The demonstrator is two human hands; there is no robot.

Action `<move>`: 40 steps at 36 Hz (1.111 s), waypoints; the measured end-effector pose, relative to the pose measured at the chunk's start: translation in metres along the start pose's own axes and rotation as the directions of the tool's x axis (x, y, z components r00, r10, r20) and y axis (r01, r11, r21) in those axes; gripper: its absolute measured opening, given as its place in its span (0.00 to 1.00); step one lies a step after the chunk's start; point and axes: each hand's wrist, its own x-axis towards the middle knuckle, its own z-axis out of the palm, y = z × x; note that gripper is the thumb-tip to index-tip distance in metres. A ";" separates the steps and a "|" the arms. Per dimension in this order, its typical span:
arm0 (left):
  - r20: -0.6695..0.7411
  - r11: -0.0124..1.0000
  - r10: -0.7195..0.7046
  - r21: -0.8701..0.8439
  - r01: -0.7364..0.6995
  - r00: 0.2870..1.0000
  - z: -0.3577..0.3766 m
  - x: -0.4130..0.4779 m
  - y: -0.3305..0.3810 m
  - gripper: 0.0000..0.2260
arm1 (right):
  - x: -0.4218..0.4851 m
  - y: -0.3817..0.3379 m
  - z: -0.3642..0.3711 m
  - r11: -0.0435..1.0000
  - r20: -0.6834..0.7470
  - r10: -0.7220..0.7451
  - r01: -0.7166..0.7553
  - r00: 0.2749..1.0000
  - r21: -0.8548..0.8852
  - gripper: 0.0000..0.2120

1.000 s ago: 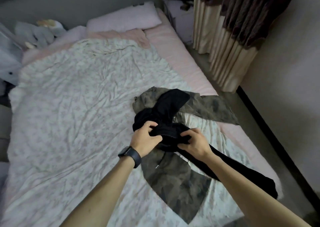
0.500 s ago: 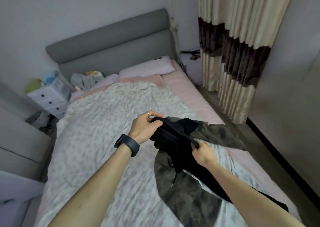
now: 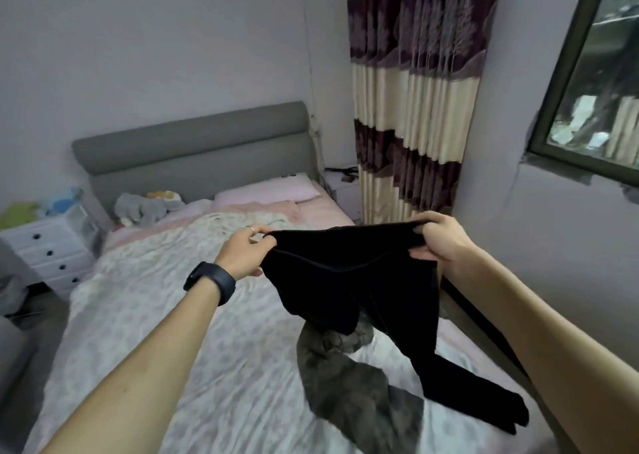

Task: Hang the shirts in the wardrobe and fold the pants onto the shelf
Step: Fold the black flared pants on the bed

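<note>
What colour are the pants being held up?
Plain black pants, clearest in the head view.

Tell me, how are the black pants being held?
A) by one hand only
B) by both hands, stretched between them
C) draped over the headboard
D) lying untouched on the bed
B: the left hand and the right hand each grip one end of the waistband of the black pants, with a leg trailing onto the bed.

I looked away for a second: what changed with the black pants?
The left hand and right hand lifted the black pants up by the waistband and stretched it wide, keeping their grip. The camouflage garment stayed on the bed.
</note>
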 end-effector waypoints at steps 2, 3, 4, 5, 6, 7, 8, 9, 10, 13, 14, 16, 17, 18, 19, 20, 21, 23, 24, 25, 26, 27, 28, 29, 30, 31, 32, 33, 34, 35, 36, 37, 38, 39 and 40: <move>0.057 0.986 -0.018 -0.163 0.028 0.998 -0.016 -0.016 0.001 0.03 | -0.027 -0.015 0.003 0.985 -0.036 -0.039 0.044 0.999 0.168 0.13; 0.093 0.970 -0.011 -0.240 0.033 0.996 -0.025 -0.029 0.002 0.07 | -0.045 -0.022 0.006 0.968 -0.043 -0.061 0.070 0.997 0.241 0.12; 0.123 0.952 0.003 -0.303 0.035 0.992 -0.034 -0.040 0.004 0.11 | -0.060 -0.028 0.009 0.948 -0.035 -0.085 0.091 0.996 0.305 0.13; 0.143 0.934 0.017 -0.354 0.035 0.990 -0.039 -0.046 0.008 0.15 | -0.071 -0.034 0.011 0.927 -0.025 -0.102 0.104 0.994 0.361 0.15; 0.160 0.919 0.034 -0.393 0.032 0.987 -0.046 -0.057 0.012 0.17 | -0.084 -0.041 0.013 0.902 -0.022 -0.120 0.119 0.992 0.414 0.16; 0.174 0.904 0.053 -0.426 0.027 0.983 -0.055 -0.069 0.018 0.17 | -0.101 -0.050 0.016 0.879 -0.021 -0.144 0.138 0.989 0.457 0.17; 0.184 0.891 0.071 -0.453 0.021 0.980 -0.061 -0.078 0.023 0.16 | -0.113 -0.056 0.018 0.855 -0.013 -0.165 0.149 0.986 0.496 0.19; 0.182 0.878 0.093 -0.479 0.005 0.979 -0.068 -0.086 0.030 0.16 | -0.124 -0.064 0.019 0.838 -0.009 -0.188 0.165 0.982 0.520 0.20; 0.174 0.864 0.117 -0.504 -0.014 0.978 -0.075 -0.093 0.037 0.16 | -0.134 -0.070 0.020 0.831 -0.010 -0.214 0.187 0.977 0.523 0.21; 0.164 0.855 0.200 -0.510 -0.091 0.966 -0.088 -0.117 0.058 0.15 | -0.162 -0.089 0.021 0.856 -0.038 -0.294 0.281 0.955 0.434 0.30; 0.131 0.889 0.232 -0.430 -0.156 0.964 -0.091 -0.126 0.063 0.16 | -0.171 -0.096 0.020 0.864 -0.062 -0.317 0.315 0.946 0.392 0.33; 0.024 0.944 0.310 -0.126 -0.304 0.951 -0.090 -0.141 0.071 0.17 | -0.183 -0.105 0.020 0.879 -0.117 -0.361 0.380 0.925 0.289 0.33; -0.032 0.931 0.365 0.013 -0.364 0.931 -0.089 -0.151 0.076 0.15 | -0.192 -0.110 0.020 0.878 -0.145 -0.392 0.416 0.909 0.236 0.31; -0.075 0.912 0.408 0.080 -0.402 0.910 -0.090 -0.162 0.080 0.12 | -0.201 -0.116 0.018 0.870 -0.168 -0.427 0.454 0.889 0.194 0.29; -0.112 0.899 0.436 0.092 -0.428 0.893 -0.092 -0.172 0.084 0.10 | -0.207 -0.121 0.015 0.859 -0.194 -0.456 0.487 0.868 0.157 0.28; -0.160 0.892 0.452 0.084 -0.444 0.878 -0.096 -0.185 0.088 0.09 | -0.217 -0.126 0.010 0.848 -0.215 -0.482 0.514 0.849 0.128 0.26; -0.216 0.887 0.460 0.073 -0.456 0.861 -0.102 -0.197 0.092 0.10 | -0.229 -0.130 0.003 0.839 -0.232 -0.502 0.534 0.833 0.104 0.25; -0.306 0.878 0.464 0.034 -0.477 0.831 -0.116 -0.213 0.102 0.13 | -0.244 -0.134 -0.011 0.821 -0.272 -0.534 0.568 0.800 0.058 0.21; -0.338 0.873 0.463 0.011 -0.488 0.820 -0.123 -0.223 0.107 0.12 | -0.255 -0.135 -0.020 0.810 -0.289 -0.558 0.587 0.777 0.013 0.17; -0.371 0.869 0.463 0.009 -0.495 0.805 -0.129 -0.236 0.113 0.12 | -0.268 -0.136 -0.027 0.794 -0.294 -0.591 0.606 0.751 -0.047 0.15; -0.409 0.870 0.461 0.034 -0.492 0.787 -0.134 -0.246 0.117 0.11 | -0.279 -0.137 -0.032 0.771 -0.284 -0.628 0.628 0.725 -0.103 0.14; -0.453 0.873 0.458 0.067 -0.483 0.765 -0.138 -0.257 0.121 0.10 | -0.292 -0.138 -0.035 0.748 -0.266 -0.660 0.647 0.702 -0.148 0.14; -0.497 0.877 0.451 0.096 -0.470 0.741 -0.140 -0.266 0.123 0.10 | -0.303 -0.140 -0.037 0.728 -0.246 -0.685 0.660 0.685 -0.188 0.14; -0.538 0.880 0.442 0.107 -0.462 0.717 -0.141 -0.277 0.124 0.10 | -0.316 -0.141 -0.038 0.711 -0.225 -0.703 0.666 0.675 -0.225 0.14; -0.574 0.886 0.425 0.105 -0.452 0.700 -0.141 -0.287 0.124 0.09 | -0.328 -0.141 -0.040 0.696 -0.203 -0.717 0.666 0.667 -0.269 0.15; -0.607 0.893 0.403 0.099 -0.438 0.685 -0.141 -0.295 0.121 0.09 | -0.337 -0.142 -0.039 0.676 -0.184 -0.732 0.665 0.656 -0.319 0.16; -0.630 0.899 0.390 0.104 -0.424 0.672 -0.138 -0.311 0.118 0.10 | -0.351 -0.139 -0.045 0.653 -0.166 -0.747 0.665 0.643 -0.362 0.17; -0.645 0.904 0.379 0.106 -0.413 0.664 -0.136 -0.322 0.113 0.12 | -0.359 -0.136 -0.047 0.633 -0.153 -0.760 0.667 0.631 -0.394 0.17; -0.662 0.905 0.370 0.100 -0.413 0.652 -0.133 -0.334 0.108 0.13 | -0.366 -0.132 -0.048 0.616 -0.147 -0.772 0.673 0.618 -0.409 0.18; -0.675 0.903 0.367 0.093 -0.419 0.640 -0.130 -0.350 0.103 0.12 | -0.376 -0.126 -0.050 0.602 -0.144 -0.784 0.683 0.604 -0.413 0.18; -0.685 0.903 0.361 0.089 -0.419 0.633 -0.128 -0.365 0.099 0.12 | -0.385 -0.120 -0.051 0.592 -0.142 -0.792 0.690 0.594 -0.416 0.19; -0.692 0.907 0.356 0.093 -0.411 0.628 -0.129 -0.382 0.093 0.11 | -0.395 -0.114 -0.051 0.588 -0.143 -0.796 0.694 0.588 -0.415 0.20; -0.699 0.909 0.355 0.104 -0.404 0.621 -0.131 -0.398 0.088 0.11 | -0.406 -0.108 -0.049 0.587 -0.144 -0.798 0.700 0.586 -0.407 0.20; -0.709 0.910 0.356 0.116 -0.398 0.608 -0.137 -0.414 0.084 0.10 | -0.417 -0.106 -0.047 0.587 -0.140 -0.799 0.708 0.585 -0.393 0.19; -0.720 0.910 0.358 0.127 -0.394 0.594 -0.143 -0.427 0.082 0.08 | -0.427 -0.103 -0.044 0.582 -0.132 -0.804 0.721 0.580 -0.376 0.17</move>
